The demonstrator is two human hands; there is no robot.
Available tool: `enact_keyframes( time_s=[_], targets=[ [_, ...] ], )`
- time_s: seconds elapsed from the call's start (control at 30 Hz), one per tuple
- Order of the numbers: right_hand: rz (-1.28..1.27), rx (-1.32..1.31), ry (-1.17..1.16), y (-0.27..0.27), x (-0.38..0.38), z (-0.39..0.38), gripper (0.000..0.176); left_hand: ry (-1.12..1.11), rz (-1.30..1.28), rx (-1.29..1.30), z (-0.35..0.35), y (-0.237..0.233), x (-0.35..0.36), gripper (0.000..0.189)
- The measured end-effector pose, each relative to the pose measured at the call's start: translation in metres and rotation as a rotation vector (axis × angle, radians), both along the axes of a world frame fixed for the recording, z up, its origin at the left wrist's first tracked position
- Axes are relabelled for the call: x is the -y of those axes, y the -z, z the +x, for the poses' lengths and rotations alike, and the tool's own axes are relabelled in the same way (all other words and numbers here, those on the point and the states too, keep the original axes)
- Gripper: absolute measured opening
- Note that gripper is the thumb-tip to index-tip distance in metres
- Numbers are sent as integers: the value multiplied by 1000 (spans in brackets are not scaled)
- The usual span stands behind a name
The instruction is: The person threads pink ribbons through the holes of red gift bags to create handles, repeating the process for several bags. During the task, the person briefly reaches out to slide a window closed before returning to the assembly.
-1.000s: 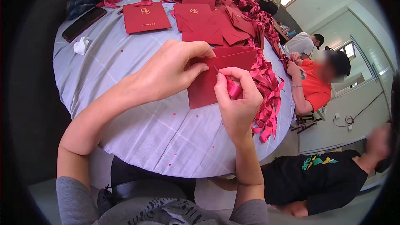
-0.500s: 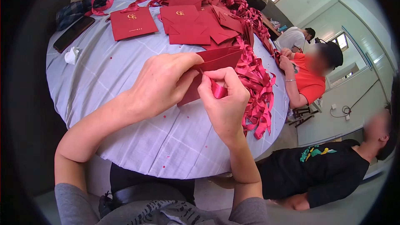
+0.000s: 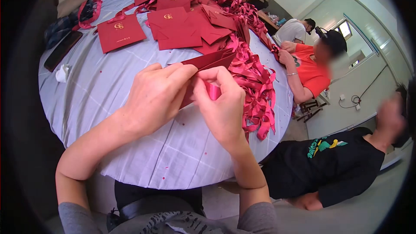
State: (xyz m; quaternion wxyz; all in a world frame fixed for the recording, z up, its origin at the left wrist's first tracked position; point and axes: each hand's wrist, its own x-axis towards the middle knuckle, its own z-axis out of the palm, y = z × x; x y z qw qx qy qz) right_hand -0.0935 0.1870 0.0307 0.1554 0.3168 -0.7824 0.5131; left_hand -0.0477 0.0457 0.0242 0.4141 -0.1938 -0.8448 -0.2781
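A dark red paper gift bag (image 3: 215, 60) is gripped at its upper edge by my left hand (image 3: 157, 93), with thumb and fingers pressed together on it. Close beside it, the fingers of my right hand (image 3: 222, 104) pinch a pinkish-red satin ribbon (image 3: 212, 91) against the same bag. The ribbon's end is hidden behind my fingertips. Just to the right lies a heap of loose ribbon (image 3: 258, 89). Beyond my hands several flat red bags (image 3: 180, 30) with gold print overlap one another.
A round table with a pale cloth (image 3: 117, 78) carries a phone (image 3: 63, 51) and a crumpled tissue (image 3: 62, 73) at the left. A person in an orange shirt (image 3: 312, 69) works at the right side. Nearer, another person wears a black shirt (image 3: 325, 164).
The view has shifted slightly, so the table items appear farther left. My hands keep their grip on the bag and ribbon, and the fingertips have moved closer together.
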Motion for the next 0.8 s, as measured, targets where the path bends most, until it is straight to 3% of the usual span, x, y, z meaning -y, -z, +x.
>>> enact_keyframes(
  time_s=[0.03, 0.17, 0.2, 0.4, 0.5, 0.57, 0.67, 0.7, 0.8],
  targets=[
    [45, -80, -28, 2, -2, -1, 9, 34, 23, 15, 0, 1, 3, 27],
    [56, -148, -30, -6, -4, 4, 28, 97, -4, 72, 3, -9, 13, 20],
    [215, -162, -11, -12, -7, 8, 26, 134, -40, 107, 5, -13, 16, 20],
    [575, -476, 168, -36, -18, 9, 15, 188, -48, 144, 6, -12, 10, 26],
    [555, -350, -272, -49, -23, -13, 13, 188, -51, 139, 7, -8, 11, 31],
    [709, -163, -438, -67, -20, -28, 14, 174, -96, 138, 6, -7, 12, 32],
    [770, 47, -547, -78, -17, -42, 19, 206, -109, 100, 5, -7, 12, 30],
    [862, 273, -565, -88, -13, -46, 22, 211, -116, 91, 5, -7, 12, 30],
    [952, 215, -484, -89, -7, -44, 26, 193, -145, 64, 6, -7, 12, 30]
  ],
)
